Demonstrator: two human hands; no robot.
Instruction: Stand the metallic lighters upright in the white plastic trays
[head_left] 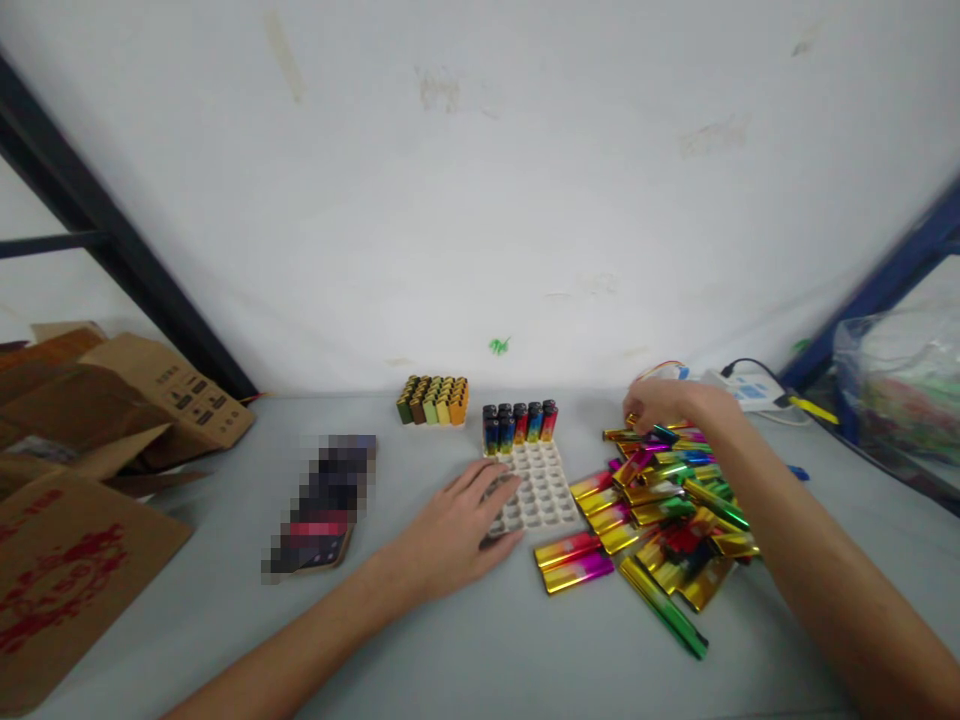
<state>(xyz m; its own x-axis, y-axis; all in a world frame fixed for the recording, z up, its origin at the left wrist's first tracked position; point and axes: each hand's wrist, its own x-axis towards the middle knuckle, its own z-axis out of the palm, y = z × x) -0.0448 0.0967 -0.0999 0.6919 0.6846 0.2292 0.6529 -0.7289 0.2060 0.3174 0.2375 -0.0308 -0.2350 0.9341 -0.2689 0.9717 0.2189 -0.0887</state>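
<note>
Many shiny cases (660, 492) | right fingers (634, 412) among them | left fingers (503, 495) over tray (541, 492)

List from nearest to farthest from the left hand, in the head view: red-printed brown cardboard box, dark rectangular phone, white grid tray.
1. Grid tray: partly covered by the left hand.
2. Phone: left of the hand.
3. Red-printed box: far left.

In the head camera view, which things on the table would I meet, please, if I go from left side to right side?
Cardboard → phone → upright shells → white tray → shiny pile → clear plastic bag.
</note>
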